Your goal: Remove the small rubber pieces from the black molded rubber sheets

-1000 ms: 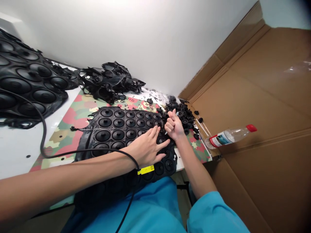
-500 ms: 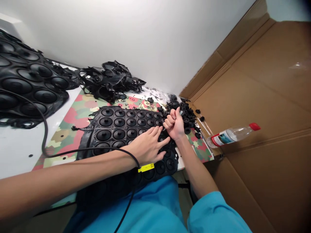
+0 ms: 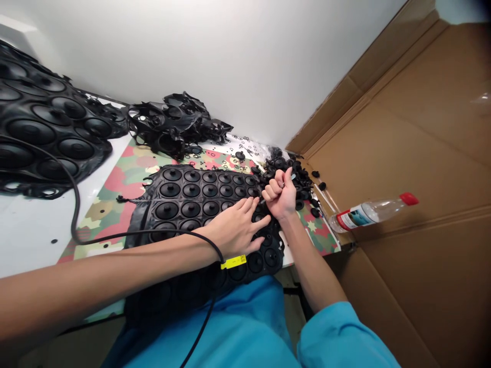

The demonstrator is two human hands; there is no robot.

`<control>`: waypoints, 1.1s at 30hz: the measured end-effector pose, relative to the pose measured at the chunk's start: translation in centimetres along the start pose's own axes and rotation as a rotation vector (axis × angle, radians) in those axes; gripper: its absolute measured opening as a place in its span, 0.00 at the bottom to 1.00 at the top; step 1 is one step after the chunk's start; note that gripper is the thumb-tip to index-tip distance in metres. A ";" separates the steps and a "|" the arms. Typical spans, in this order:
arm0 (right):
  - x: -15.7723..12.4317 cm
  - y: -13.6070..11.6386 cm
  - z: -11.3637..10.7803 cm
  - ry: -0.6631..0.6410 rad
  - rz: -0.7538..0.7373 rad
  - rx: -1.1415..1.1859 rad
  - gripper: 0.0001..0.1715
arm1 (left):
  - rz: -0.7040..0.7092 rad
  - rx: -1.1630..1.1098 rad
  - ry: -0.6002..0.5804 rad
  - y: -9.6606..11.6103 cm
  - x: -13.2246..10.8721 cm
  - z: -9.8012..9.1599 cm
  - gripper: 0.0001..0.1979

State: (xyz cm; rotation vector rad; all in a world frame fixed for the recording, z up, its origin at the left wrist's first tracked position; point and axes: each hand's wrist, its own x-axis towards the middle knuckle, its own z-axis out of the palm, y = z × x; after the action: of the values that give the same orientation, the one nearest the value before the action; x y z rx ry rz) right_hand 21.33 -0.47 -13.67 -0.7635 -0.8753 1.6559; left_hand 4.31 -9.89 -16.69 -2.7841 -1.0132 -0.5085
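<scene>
A black rubber sheet [image 3: 167,209] with rows of round, knobbed discs lies in front of me, its near part hanging toward my lap. My left hand [image 3: 236,230] rests palm down on it, fingers stretched and thumb apart. Just right of those fingertips, my right hand [image 3: 281,194] is closed in a fist around a slim tool [image 3: 293,176]. One pale end sticks out by the thumb and a thin tip shows near the left fingers; the rest is hidden in the fist. Behind this hand lies a pile of loose black rubber discs [image 3: 303,180].
More disc sheets [image 3: 49,128] are heaped at the left, and torn rubber scrap [image 3: 172,125] lies at the back. Small rings [image 3: 245,145] are scattered near the wall. A plastic bottle [image 3: 368,213] lies at the right by cardboard [image 3: 414,133]. A black cable [image 3: 126,235] crosses my left forearm.
My right fist has moved slightly rightward from the left fingertips, still around the tool. The left hand stays flat on the sheet. The whole view has shifted a little.
</scene>
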 end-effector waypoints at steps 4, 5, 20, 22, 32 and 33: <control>0.1 0.2 0.1 0.009 0.007 -0.023 0.39 | 0.002 -0.007 0.009 -0.1 -0.1 0.0 0.28; 0.1 0.2 0.1 0.010 0.006 -0.027 0.39 | 0.005 0.001 0.005 -0.1 -0.1 0.1 0.28; -0.8 1.1 1.4 -0.023 -0.011 -0.165 0.42 | 0.033 0.023 -0.034 -0.3 0.2 -0.5 0.28; -0.7 1.2 1.3 -0.005 -0.006 -0.141 0.42 | 0.032 0.040 -0.033 -0.3 0.2 -0.4 0.28; -0.2 0.6 0.5 -0.003 0.032 -0.007 0.38 | 0.025 0.062 -0.058 -0.2 0.2 -0.2 0.29; -0.2 0.5 0.5 0.005 0.042 0.003 0.38 | 0.024 0.061 -0.052 -0.2 0.2 -0.2 0.29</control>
State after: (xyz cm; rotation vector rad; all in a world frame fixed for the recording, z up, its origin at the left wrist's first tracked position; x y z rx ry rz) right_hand 20.70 -0.79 -13.79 -0.7885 -0.8576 1.6914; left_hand 4.30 -9.65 -16.44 -2.7654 -0.9877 -0.3982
